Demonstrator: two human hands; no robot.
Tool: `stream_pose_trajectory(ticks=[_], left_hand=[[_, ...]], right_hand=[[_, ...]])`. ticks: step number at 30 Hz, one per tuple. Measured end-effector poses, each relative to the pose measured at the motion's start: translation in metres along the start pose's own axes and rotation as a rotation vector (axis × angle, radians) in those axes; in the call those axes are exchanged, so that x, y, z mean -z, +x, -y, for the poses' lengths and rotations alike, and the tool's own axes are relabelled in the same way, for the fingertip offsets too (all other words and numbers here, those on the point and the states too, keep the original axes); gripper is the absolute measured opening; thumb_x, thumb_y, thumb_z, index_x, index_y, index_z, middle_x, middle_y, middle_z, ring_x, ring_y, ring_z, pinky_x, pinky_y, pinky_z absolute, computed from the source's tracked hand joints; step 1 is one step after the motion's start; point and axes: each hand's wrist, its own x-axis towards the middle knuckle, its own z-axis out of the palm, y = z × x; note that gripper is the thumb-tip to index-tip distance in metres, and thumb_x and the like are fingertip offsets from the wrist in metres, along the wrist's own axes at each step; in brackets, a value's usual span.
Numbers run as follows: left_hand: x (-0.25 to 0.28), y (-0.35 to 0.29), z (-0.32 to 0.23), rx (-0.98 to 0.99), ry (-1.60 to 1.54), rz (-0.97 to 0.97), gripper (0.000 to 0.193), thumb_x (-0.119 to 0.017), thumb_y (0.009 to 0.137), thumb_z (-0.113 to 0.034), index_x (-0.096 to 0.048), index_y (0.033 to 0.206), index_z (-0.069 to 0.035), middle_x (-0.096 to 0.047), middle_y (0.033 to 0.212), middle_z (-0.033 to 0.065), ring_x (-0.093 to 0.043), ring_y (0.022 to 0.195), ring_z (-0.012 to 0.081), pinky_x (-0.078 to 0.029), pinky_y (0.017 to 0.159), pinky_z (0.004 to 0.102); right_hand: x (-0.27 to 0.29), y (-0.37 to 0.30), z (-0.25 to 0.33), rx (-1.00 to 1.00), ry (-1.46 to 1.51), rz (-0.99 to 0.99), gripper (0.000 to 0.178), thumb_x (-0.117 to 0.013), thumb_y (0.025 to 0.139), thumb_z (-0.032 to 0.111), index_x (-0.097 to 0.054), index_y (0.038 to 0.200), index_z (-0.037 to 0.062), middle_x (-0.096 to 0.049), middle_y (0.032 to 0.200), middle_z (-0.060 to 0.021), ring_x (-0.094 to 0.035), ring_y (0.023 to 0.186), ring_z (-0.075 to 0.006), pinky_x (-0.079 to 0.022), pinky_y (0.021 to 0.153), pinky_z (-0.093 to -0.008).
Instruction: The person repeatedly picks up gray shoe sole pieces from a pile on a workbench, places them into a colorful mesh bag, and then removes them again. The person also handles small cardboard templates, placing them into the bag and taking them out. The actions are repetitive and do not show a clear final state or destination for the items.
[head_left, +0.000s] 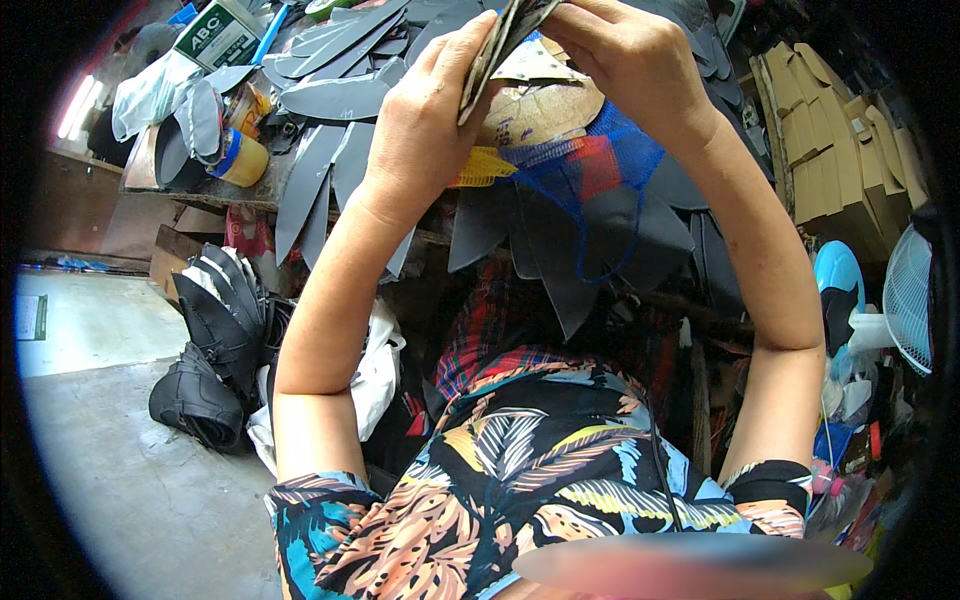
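Both my hands are raised at the top of the view. My left hand is closed around a thin, worn bundle of flat layers with dark, spotted edges; its kind is not clear. At the bundle's far end, my right hand grips with fingers bent, its fingertips partly cut off by the upper edge. Below them lie a tan piece with faint markings and a mesh bag in blue, red and yellow. Dark grey sole-shaped sheets spread around these and hang over the table's front edge.
At the left of the table stand a yellow jar and a green-and-white box. Black curved pieces are piled on the floor. On the right are stacked tan cardboard pieces and a white fan.
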Motion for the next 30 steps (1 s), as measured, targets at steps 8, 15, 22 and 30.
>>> stream_pose_trajectory(ticks=[8,15,22,30], left_hand=[[0.004,-0.013,0.001,0.071,-0.058,-0.086,0.033,-0.071,0.092,-0.015,-0.064,0.119,0.004,-0.073,0.102,0.0190,-0.074,0.093,0.0264,-0.058,0.078,0.0354],[0.008,-0.021,-0.004,0.081,-0.075,-0.095,0.031,-0.072,0.092,-0.017,-0.066,0.115,0.004,-0.074,0.098,0.0180,-0.074,0.087,0.0247,-0.057,0.074,0.0340],[0.005,-0.028,-0.004,0.133,-0.083,-0.096,0.032,-0.072,0.092,-0.018,-0.065,0.114,0.004,-0.074,0.100,0.0176,-0.074,0.088,0.0237,-0.057,0.075,0.0327],[0.005,-0.030,-0.002,0.160,-0.206,-0.127,0.033,-0.073,0.092,-0.018,-0.065,0.115,0.004,-0.074,0.103,0.0149,-0.073,0.094,0.0206,-0.057,0.080,0.0322]], right_hand=[[0.018,-0.002,0.009,0.168,0.032,-0.307,0.017,-0.073,0.082,0.005,-0.065,0.097,0.0063,-0.066,0.088,-0.0104,-0.067,0.074,-0.0268,-0.056,0.066,-0.0345],[0.006,-0.040,0.042,-0.015,0.158,0.571,0.013,-0.065,0.083,0.013,-0.069,0.095,0.0111,-0.069,0.084,-0.0117,-0.070,0.085,-0.0292,-0.057,0.069,-0.0405],[0.016,-0.054,0.046,-0.038,0.365,0.831,0.009,-0.063,0.084,0.013,-0.068,0.091,0.0090,-0.067,0.078,-0.0175,-0.069,0.080,-0.0376,-0.056,0.071,-0.0466],[0.011,-0.040,0.034,-0.211,0.443,0.782,0.021,-0.067,0.088,0.012,-0.072,0.107,0.0040,-0.072,0.098,-0.0162,-0.070,0.090,-0.0340,-0.056,0.080,-0.0409]])
